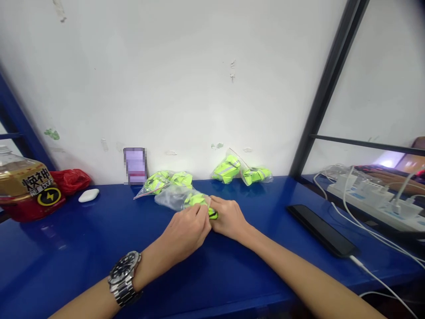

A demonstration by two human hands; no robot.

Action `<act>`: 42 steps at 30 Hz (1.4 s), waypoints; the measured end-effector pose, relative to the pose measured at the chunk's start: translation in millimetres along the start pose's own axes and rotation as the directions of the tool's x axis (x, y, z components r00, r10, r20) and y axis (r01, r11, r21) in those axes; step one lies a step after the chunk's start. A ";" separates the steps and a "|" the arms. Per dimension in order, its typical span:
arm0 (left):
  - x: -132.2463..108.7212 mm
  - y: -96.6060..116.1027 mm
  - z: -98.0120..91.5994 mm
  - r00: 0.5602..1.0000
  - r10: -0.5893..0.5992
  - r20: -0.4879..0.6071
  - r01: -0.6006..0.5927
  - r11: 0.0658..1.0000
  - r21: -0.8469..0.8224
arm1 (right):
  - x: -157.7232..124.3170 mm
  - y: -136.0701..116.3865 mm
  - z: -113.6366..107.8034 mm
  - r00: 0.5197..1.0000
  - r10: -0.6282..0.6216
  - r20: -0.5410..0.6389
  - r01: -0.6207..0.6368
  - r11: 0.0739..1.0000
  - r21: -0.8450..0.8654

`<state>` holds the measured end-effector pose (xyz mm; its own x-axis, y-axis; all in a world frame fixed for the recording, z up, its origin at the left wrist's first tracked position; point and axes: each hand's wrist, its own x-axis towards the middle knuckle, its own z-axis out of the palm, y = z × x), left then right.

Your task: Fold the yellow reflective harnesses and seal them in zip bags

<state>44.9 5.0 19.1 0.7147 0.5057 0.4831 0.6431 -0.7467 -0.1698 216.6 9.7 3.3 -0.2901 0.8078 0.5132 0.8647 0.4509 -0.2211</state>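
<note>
Both my hands meet over a folded neon-yellow reflective vest (195,199) with black trim, above the blue tabletop. My left hand (191,223), on the wristwatch side, is closed on its near edge. From the right, my right hand (229,217) grips the same bundle with curled fingers, which hide much of it. A crumpled clear plastic bag (171,197) adjoins the vest on the left; how far the vest lies inside it I cannot tell. Just behind are bagged neon vests (181,179), and more bagged vests (227,169) lie against the wall.
On the left stand a big drink bottle (33,186), a red plastic bag (71,180) and a white earbud case (89,195). A phone (135,166) leans on the wall. To the right, a black phone (322,230) is cabled near a power strip (375,199).
</note>
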 end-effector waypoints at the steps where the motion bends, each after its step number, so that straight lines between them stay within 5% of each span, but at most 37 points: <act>1: -0.5 -4.9 -4.6 0.998 0.027 -0.052 -0.026 1.000 0.017 | 2.3 3.0 -1.7 0.996 0.069 -0.053 -0.061 0.989 0.136; 3: -1.4 -15.1 -12.7 0.989 0.084 -0.122 -0.072 0.993 0.096 | 6.1 8.4 -5.3 0.974 0.210 -0.078 -0.156 0.886 0.437; 7: -1.0 -29.3 -18.1 0.981 0.193 -0.033 -0.179 0.955 0.237 | 7.3 13.8 -9.1 0.923 0.333 0.192 -0.334 0.449 0.828; 9: -0.2 -29.6 -16.7 0.978 0.210 0.007 -0.205 0.945 0.253 | 5.4 12.8 -9.2 0.888 0.335 0.313 -0.417 0.304 0.857; 14: 0.3 -19.8 -12.9 0.992 0.108 0.061 -0.118 0.973 0.200 | 1.3 2.6 -19.5 0.792 0.268 0.549 -0.593 0.121 0.796; 17: -0.9 -19.4 -11.9 0.992 0.079 0.099 -0.095 0.980 0.175 | 0.6 -1.4 -29.5 0.775 0.112 0.623 -0.632 0.083 0.771; 22: -3.1 -26.8 -5.7 0.979 0.200 0.051 -0.205 0.969 0.135 | -1.5 1.5 -25.0 0.830 -0.037 0.556 -0.553 0.073 0.830; 35: -8.1 -25.8 5.7 0.960 0.277 0.041 -0.280 0.944 0.173 | -3.9 -21.9 -2.3 0.900 0.100 0.425 -0.428 0.003 0.904; 39: -3.4 -21.3 3.5 0.967 0.252 -0.028 -0.245 0.958 0.151 | -1.3 -13.6 -4.8 0.885 0.112 0.452 -0.456 0.017 0.890; 42: -1.0 -16.0 -2.2 0.959 0.234 -0.157 -0.204 0.961 0.185 | 2.6 -0.3 -8.9 0.888 0.155 0.433 -0.429 -0.057 0.901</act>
<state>33.4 15.5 23.2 0.7930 0.2426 0.5588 0.5233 -0.7410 -0.4208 219.3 8.3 12.0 -0.3009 0.9516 0.0625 -0.2943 -0.0303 -0.9552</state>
